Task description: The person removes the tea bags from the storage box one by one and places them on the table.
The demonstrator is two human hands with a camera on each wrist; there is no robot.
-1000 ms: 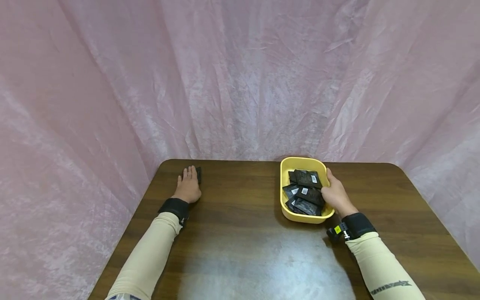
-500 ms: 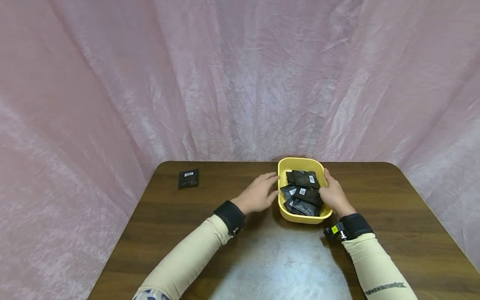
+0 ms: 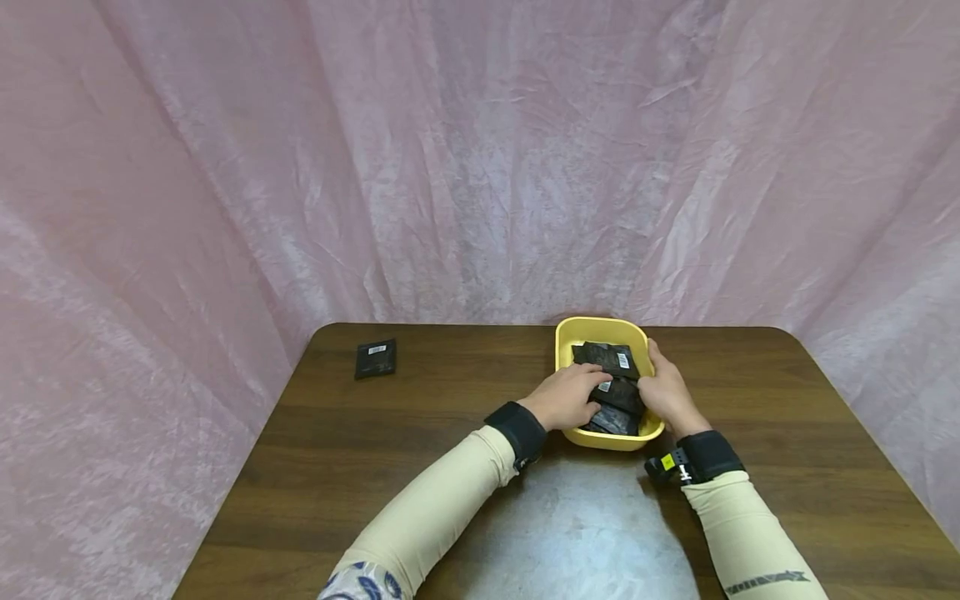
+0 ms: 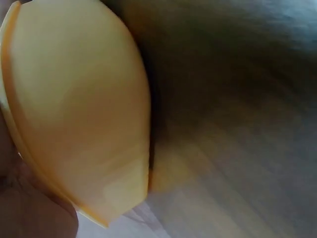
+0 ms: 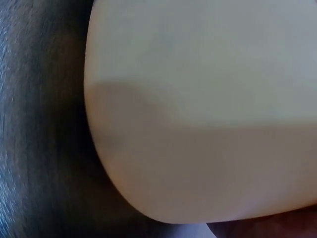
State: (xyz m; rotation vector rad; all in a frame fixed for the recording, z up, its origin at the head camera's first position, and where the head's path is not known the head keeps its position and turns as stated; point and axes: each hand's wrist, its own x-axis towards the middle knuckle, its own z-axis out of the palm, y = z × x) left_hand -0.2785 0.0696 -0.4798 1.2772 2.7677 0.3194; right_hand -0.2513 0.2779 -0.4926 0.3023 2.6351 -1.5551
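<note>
Left hand (image 3: 567,397) reaches over the near-left rim of the yellow tray (image 3: 564,340), fingers (image 3: 596,386) curled down onto the black packets (image 3: 609,360) heaped inside. Whether a packet is actually pinched I cannot tell; the fingertips are buried among the dark wrappers.

Right hand (image 3: 664,392) sits on the tray's other side, fingers wrapped round the far-right rim, thumb toward the packets. By my reading this grip steadies the tray so it does not slide while the other hand digs.

Packets lie overlapping and tilted, white label patches showing on the topmost one, just beyond the left fingertips (loose heap, no order visible).

Both wrist views are filled by the tray's smooth yellow outer wall (image 4: 74,109) (image 5: 208,114), with dark wood beside it; neither shows the fingers clearly.

One single packet (image 3: 376,358) lies flat on the brown table (image 3: 450,467), well apart from both hands, off beyond the left wrist toward the far-left corner. Pink crumpled cloth (image 3: 480,167) hangs behind and to the sides.
</note>
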